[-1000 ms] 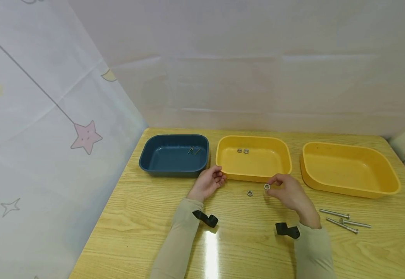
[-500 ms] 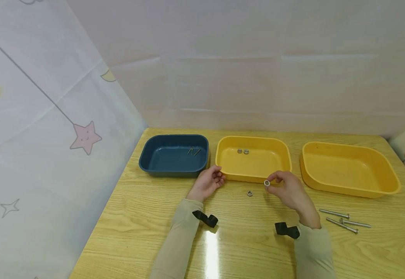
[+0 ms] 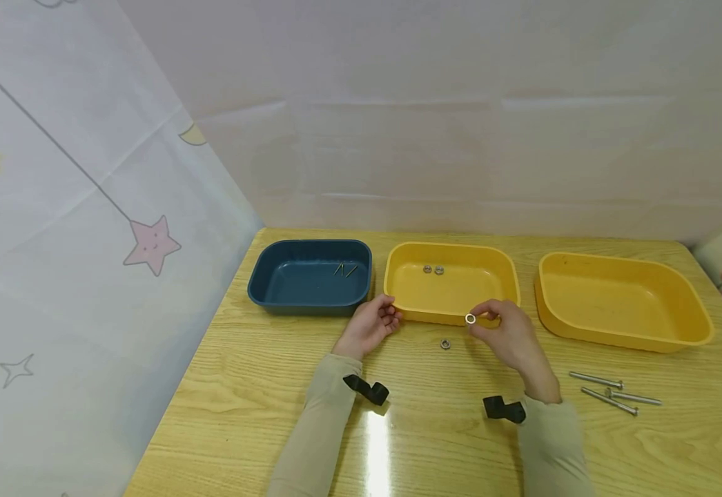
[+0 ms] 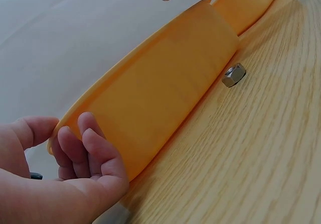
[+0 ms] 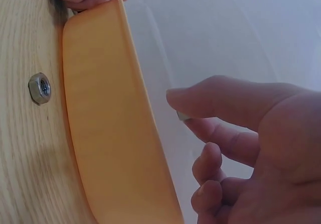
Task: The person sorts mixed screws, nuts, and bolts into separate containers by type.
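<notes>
My right hand [image 3: 511, 336] pinches a hex nut [image 3: 470, 319] between thumb and forefinger, just above the front rim of the middle yellow bin [image 3: 448, 298]. In the right wrist view the fingers mostly cover this nut [image 5: 182, 116]. My left hand [image 3: 368, 326] holds the same bin by its front left corner, the thumb and curled fingers on either side of the rim in the left wrist view. A second hex nut [image 4: 234, 75] lies on the table in front of the bin. Two nuts [image 3: 433, 270] sit inside the bin, toward its back left.
To the left stands a dark blue bin [image 3: 299, 283] holding a few thin brass-coloured pins [image 3: 351, 270]. Another yellow bin [image 3: 616, 297] is on the right. Several long bolts [image 3: 609, 400] lie on the wooden table [image 3: 442, 442] in front of it. A pale sheet hangs behind.
My right hand has risen and moved slightly forward and left with the nut, from in front of the bin to above its front rim. The left hand has stayed put.
</notes>
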`<state>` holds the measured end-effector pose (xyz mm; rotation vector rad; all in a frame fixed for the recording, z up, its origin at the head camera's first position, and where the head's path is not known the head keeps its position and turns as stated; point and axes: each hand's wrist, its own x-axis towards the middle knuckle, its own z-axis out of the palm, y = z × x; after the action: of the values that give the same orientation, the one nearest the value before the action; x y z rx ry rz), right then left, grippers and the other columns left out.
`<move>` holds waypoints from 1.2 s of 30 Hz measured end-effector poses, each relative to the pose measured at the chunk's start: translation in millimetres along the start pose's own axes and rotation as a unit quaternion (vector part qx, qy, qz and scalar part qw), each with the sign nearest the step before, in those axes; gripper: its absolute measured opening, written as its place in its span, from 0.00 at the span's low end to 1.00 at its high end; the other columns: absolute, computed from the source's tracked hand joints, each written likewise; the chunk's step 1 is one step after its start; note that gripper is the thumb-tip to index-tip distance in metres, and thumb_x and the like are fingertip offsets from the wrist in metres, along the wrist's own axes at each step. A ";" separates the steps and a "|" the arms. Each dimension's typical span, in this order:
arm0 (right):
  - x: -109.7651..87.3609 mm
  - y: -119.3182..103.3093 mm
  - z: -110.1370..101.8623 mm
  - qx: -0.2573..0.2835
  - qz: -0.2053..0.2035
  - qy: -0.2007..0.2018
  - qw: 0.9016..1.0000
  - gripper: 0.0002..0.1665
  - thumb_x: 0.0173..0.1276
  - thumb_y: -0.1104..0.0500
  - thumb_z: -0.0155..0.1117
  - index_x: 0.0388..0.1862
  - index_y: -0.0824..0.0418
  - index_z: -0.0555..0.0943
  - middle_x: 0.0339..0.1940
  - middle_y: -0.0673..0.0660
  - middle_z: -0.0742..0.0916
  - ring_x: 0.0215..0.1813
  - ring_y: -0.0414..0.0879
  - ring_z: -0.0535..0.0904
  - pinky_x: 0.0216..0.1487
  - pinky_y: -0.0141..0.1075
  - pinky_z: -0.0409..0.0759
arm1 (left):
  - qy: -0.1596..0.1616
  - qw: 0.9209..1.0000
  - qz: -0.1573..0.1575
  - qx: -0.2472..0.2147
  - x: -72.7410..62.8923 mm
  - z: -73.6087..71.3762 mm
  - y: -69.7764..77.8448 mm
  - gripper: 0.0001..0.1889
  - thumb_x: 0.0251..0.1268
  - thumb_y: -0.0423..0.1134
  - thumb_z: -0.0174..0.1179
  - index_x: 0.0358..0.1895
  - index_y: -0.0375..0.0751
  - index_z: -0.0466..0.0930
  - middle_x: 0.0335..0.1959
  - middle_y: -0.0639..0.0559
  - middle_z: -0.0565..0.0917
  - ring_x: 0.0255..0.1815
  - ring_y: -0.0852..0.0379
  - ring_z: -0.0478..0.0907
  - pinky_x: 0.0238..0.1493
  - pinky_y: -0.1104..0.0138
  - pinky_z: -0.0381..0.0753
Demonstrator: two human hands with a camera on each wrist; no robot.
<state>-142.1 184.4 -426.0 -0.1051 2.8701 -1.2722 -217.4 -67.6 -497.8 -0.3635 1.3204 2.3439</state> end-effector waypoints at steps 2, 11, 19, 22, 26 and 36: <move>0.7 -0.5 1.5 0.002 0.003 0.005 1.000 0.11 0.64 0.57 0.68 0.42 0.61 0.83 0.43 0.65 0.79 0.46 0.58 0.73 0.41 0.40 0.65 | 0.000 1.000 0.000 0.001 0.1 0.2 0.1 0.06 0.69 0.34 0.49 0.32 0.41 0.72 0.26 0.52 0.72 0.30 0.57 0.73 0.35 0.70 0.74; 5.9 1.8 10.3 0.010 0.010 0.034 0.999 0.14 0.62 0.59 0.68 0.45 0.64 0.83 0.38 0.62 0.77 0.41 0.54 0.69 0.38 0.38 0.63 | -0.007 1.000 0.002 0.006 -1.9 1.0 0.9 0.06 0.70 0.34 0.49 0.32 0.42 0.72 0.27 0.53 0.72 0.30 0.57 0.73 0.35 0.70 0.74; 10.3 3.8 19.5 0.025 0.018 0.084 0.996 0.13 0.61 0.59 0.69 0.43 0.65 0.83 0.35 0.62 0.76 0.37 0.53 0.68 0.36 0.38 0.61 | -0.009 1.000 -0.003 -0.002 0.5 0.3 0.3 0.06 0.70 0.34 0.49 0.33 0.42 0.72 0.26 0.53 0.72 0.30 0.57 0.74 0.35 0.70 0.74; 11.5 3.9 22.7 0.029 0.017 0.098 0.995 0.13 0.60 0.60 0.70 0.42 0.65 0.84 0.34 0.62 0.76 0.37 0.53 0.68 0.36 0.38 0.61 | -0.019 1.000 0.007 0.005 0.0 -0.6 -0.6 0.05 0.68 0.35 0.50 0.33 0.42 0.72 0.27 0.53 0.72 0.31 0.58 0.74 0.36 0.70 0.74; 12.2 4.1 25.5 0.034 0.014 0.109 0.993 0.12 0.60 0.60 0.70 0.41 0.65 0.84 0.34 0.63 0.77 0.37 0.53 0.69 0.37 0.38 0.61 | -0.042 0.999 0.021 0.009 -2.7 -1.4 -0.9 0.04 0.66 0.36 0.53 0.33 0.43 0.72 0.27 0.54 0.72 0.31 0.58 0.74 0.37 0.70 0.73; 12.3 3.8 28.9 0.025 0.021 0.114 0.993 0.13 0.60 0.60 0.70 0.42 0.64 0.84 0.33 0.62 0.76 0.37 0.54 0.69 0.38 0.39 0.60 | -0.007 1.000 -0.005 0.002 0.0 -0.8 -0.2 0.06 0.70 0.34 0.49 0.33 0.42 0.72 0.27 0.53 0.71 0.30 0.57 0.74 0.35 0.70 0.74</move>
<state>-153.8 164.8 -447.9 0.1062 3.0040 -1.4356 -217.3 -68.2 -498.4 -0.3521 1.3145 2.3305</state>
